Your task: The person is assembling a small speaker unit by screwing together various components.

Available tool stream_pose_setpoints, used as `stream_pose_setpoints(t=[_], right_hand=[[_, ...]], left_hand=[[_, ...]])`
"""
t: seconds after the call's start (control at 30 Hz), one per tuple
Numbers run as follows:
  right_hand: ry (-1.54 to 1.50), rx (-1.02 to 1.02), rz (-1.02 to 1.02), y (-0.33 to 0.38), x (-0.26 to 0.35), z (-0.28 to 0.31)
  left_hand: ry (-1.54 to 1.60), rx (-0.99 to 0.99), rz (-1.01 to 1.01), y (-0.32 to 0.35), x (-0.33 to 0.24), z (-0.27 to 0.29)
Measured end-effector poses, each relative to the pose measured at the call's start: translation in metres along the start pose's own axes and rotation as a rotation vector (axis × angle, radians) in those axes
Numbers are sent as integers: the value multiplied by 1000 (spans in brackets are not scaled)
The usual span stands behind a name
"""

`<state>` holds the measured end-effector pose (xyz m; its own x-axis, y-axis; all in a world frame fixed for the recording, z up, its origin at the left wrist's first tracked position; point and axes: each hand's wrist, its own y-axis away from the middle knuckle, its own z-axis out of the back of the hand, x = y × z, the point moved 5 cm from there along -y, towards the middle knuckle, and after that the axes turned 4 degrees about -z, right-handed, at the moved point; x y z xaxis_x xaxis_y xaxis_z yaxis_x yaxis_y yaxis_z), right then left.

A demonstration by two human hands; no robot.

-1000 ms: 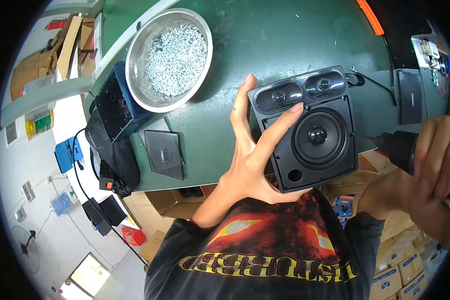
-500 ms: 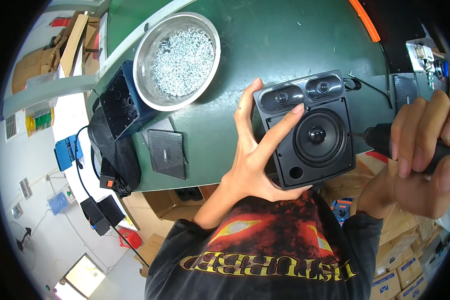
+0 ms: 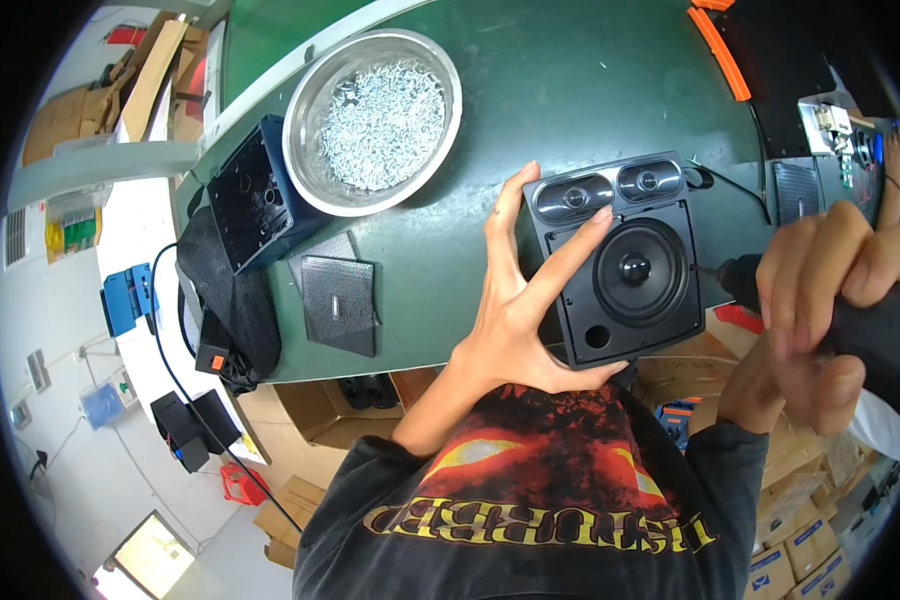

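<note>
A black speaker box [image 3: 638, 268] has one large round cone below two small oval-framed drivers and a round port hole at its lower left. My left hand [image 3: 510, 315] grips it from the left, fingers over its upper face and thumb along its lower edge. In my right hand [image 3: 820, 285] is a black power screwdriver [image 3: 738, 281], fingers wrapped round its body. Its bit points left at the screw hole on the speaker's right edge; whether it touches a screw is too small to tell.
A steel bowl [image 3: 300, 170] of screws stands at the upper left. Beside it are an open dark speaker housing [image 3: 235, 205], black grilles [image 3: 338, 300] and a black mesh bag [image 3: 232, 300]. Another person's arm [image 3: 896, 190] shows far right. Cardboard boxes [image 3: 805, 545] are stacked lower right.
The view has shifted slightly, so the bowl sits a little farther right. My left hand keeps its grip on the speaker, and the screwdriver stays at the speaker's right edge.
</note>
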<state>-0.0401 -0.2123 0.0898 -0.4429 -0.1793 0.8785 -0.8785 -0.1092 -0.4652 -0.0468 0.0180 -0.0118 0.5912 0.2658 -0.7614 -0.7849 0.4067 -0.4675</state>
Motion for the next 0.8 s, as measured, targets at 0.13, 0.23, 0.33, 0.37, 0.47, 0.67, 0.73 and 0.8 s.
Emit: stream_pose_setpoints(t=[0.13, 0.23, 0.33, 0.37, 0.47, 0.67, 0.73, 0.8], right_hand=[[13, -9, -50, -6, 4, -6], [-35, 17, -33, -13, 7, -9], [-174, 131, 88, -25, 17, -8], [-164, 115, 108, -31, 19, -3], [-216, 230, 216, -48, 21, 9], [-266, 22, 320, -51, 1, 25], [-275, 24, 279, -50, -2, 17], [-221, -47, 165, -45, -4, 10]], left_hand=[[23, 10, 20, 0, -1, 1], [11, 4, 6, 0, 0, 1], [16, -6, -8, 0, 2, 0], [16, -9, -5, 1, 2, 0], [20, -20, -18, 2, 3, 0], [-10, -35, -53, 2, 5, 0], [12, -27, -39, 2, 5, -1], [48, -23, -8, 2, 5, -1]])
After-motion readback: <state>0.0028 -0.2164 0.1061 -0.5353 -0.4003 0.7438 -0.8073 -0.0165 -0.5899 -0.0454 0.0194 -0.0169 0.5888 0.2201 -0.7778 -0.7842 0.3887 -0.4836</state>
